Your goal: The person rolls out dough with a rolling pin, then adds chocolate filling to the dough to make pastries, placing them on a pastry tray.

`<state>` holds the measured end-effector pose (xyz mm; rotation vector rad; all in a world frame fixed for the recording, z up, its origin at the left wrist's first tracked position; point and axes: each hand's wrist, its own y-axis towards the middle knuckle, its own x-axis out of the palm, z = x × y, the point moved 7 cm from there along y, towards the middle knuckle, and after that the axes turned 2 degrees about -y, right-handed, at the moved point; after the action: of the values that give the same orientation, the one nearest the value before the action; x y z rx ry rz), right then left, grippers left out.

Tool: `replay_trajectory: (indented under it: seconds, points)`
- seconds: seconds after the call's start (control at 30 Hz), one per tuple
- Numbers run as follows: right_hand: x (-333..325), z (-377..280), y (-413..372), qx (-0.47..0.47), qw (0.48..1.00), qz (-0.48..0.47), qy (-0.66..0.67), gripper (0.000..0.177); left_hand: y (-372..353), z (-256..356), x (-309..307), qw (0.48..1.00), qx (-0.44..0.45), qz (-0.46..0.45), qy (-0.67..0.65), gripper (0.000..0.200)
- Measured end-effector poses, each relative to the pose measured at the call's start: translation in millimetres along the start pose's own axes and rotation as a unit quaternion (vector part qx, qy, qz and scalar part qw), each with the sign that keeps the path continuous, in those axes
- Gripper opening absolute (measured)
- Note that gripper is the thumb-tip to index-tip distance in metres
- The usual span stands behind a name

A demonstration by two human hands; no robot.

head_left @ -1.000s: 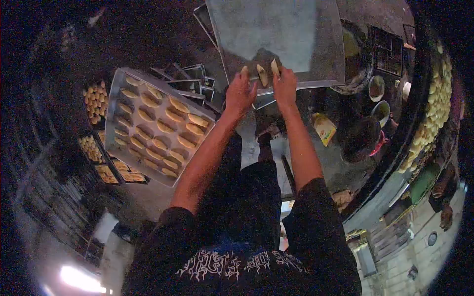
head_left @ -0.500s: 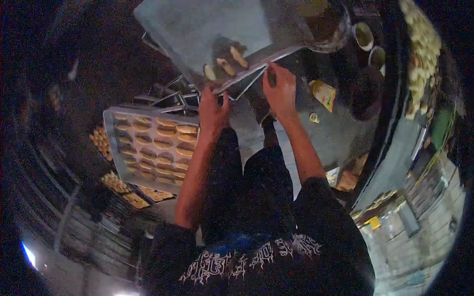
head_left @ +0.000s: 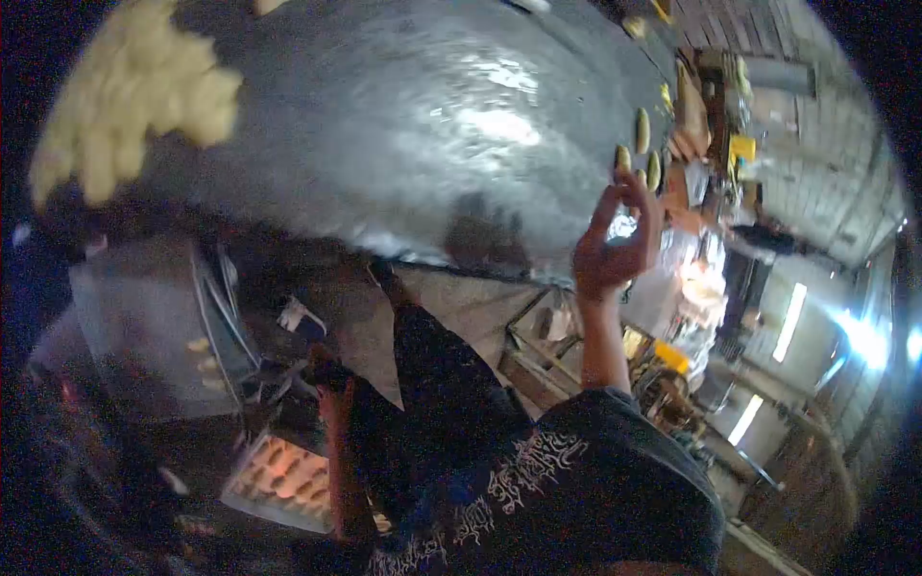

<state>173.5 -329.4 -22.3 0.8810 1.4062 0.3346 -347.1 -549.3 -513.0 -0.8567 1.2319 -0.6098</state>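
My right hand point(head_left: 618, 252) reaches over a shiny dark work table point(head_left: 384, 125), its thumb and forefinger closed in a ring. The fingertips meet at the lower end of a small elongated dough piece point(head_left: 622, 156). Two similar dough pieces, one farther up point(head_left: 642, 131) and one just right of the fingers point(head_left: 653, 171), lie close by. Low on the left is my left hand point(head_left: 331, 372), dark and blurred, so its fingers do not show clearly. It is nearest to a grey baking tray point(head_left: 154, 326) with a few dough pieces near its edge.
A large heap of pale dough pieces point(head_left: 144, 106) covers the table's far left. Below the left arm, a second tray point(head_left: 279, 480) holds rows of shaped pieces. Another person's hand point(head_left: 687, 144) is at the table's right end. Wooden shelving point(head_left: 547, 355) stands beneath it.
The view has swung right, from the baking tray to the work table. My right hand has left the tray's edge and reached the dough pieces; my left hand stays low near the trays.
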Motion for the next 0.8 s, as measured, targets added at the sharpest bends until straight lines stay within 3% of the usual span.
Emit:
replay_trajectory:
  seconds: [0.07,0.2,0.33,0.43,0.5,0.57,0.63,0.7,0.8]
  points:
    - [-19.4,75.4,0.3,0.076,0.994,-0.010,-0.079,0.023,17.4,17.9,-2.2,0.997,0.018,-0.056,0.041,0.072]
    - [-44.2,189.1,-16.5,0.181,0.968,-0.089,-0.148,0.031,3.6,101.7,-62.3,0.984,0.162,-0.067,-0.007,0.056]
    - [-39.1,240.4,-29.5,0.274,0.954,-0.116,-0.026,0.033,-38.4,195.3,-142.4,0.960,0.231,-0.060,-0.147,0.027]
    - [-17.4,249.4,-5.5,0.213,0.970,-0.120,-0.003,0.034,-128.3,316.8,-218.1,0.917,0.228,-0.278,-0.171,0.014]
    - [4.2,262.2,5.8,0.205,0.968,-0.141,0.012,0.037,-200.0,398.7,-272.1,0.883,0.261,-0.331,-0.207,0.013]
    - [29.8,264.4,15.0,0.198,0.965,-0.173,0.015,0.042,-242.6,473.2,-311.6,0.838,0.389,-0.267,-0.273,0.014]
    - [53.4,259.8,23.7,0.191,0.959,-0.211,-0.006,0.048,-257.3,551.4,-332.8,0.801,0.557,-0.066,-0.207,0.017]
    - [72.7,279.5,16.1,0.184,0.961,-0.202,-0.039,0.050,-242.4,626.8,-318.1,0.798,0.541,-0.029,-0.264,0.027]
    - [84.2,302.8,16.7,0.211,0.948,-0.237,-0.025,0.041,-233.2,720.6,-291.2,0.815,0.570,0.077,-0.066,0.045]
